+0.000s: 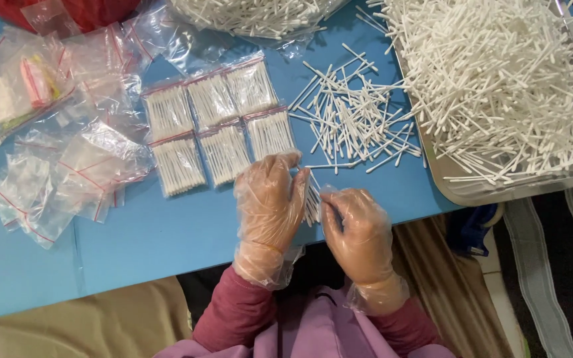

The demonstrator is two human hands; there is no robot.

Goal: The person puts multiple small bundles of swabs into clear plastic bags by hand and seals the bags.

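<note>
From the head camera, the person's left hand (pixel 270 202) and right hand (pixel 359 229), both in thin clear gloves, meet just below the middle of the frame over the near edge of the blue table (pixel 167 232). Between them stands a small bundle of white cotton swabs (pixel 312 199), pinched from both sides: the left hand's fingers are curled around it from the 9 o'clock side, the right hand's fingertips press it from the 3 o'clock side. Both hands are partly closed on the bundle.

At 12 o'clock from the hands lies a loose scatter of swabs (pixel 353 119) on the table. At 2 o'clock sits a metal tray (pixel 459 189) heaped with more swabs. At 11 o'clock, just beside the left hand, six filled small bags (pixel 217 129) lie in two rows of three, touching one another. Farther toward 9 and 10 o'clock, empty clear zip bags (pixel 67 172) with red strips lie in a loose pile. At the top edge, around 12 o'clock, a large clear bag of swabs (pixel 253 16) shows.
</note>
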